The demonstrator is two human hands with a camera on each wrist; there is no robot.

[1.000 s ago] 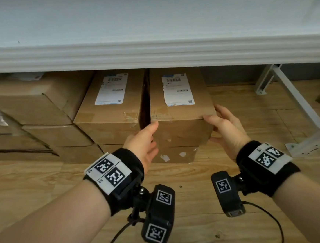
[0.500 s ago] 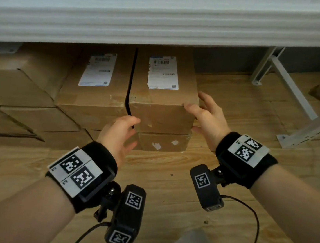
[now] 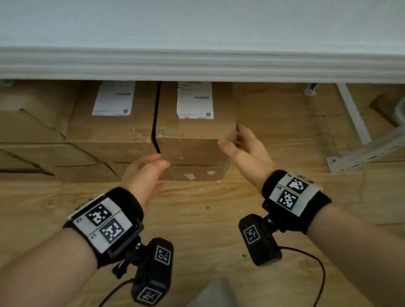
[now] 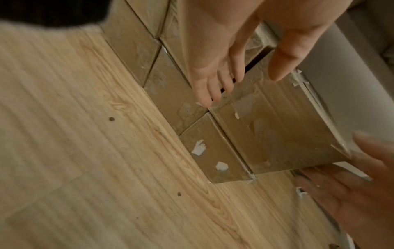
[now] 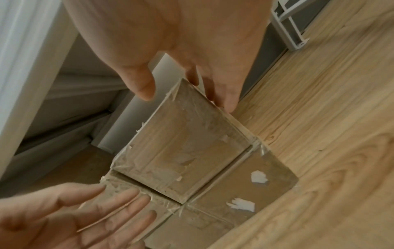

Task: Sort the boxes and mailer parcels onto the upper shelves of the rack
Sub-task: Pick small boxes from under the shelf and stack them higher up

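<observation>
Neighbouring box [image 3: 112, 126] tight beside labelled box [image 3: 194, 129], shelf edge [image 3: 189, 64] overhead

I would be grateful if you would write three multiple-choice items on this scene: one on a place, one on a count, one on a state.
1. What does the right-hand labelled box rest on?
A. a lower box
B. the white shelf
C. a chair

2. How many white shipping labels show on box tops in the head view?
A. none
B. two
C. five

3. How is the left hand?
A. clenched in a fist
B. open, fingers extended
C. holding a mailer

Key: 1 A, a lower box lies beneath it on the wood floor; 2 B, one label on each of the two boxes; 3 B, its fingers reach straight toward the gap between the boxes.
</observation>
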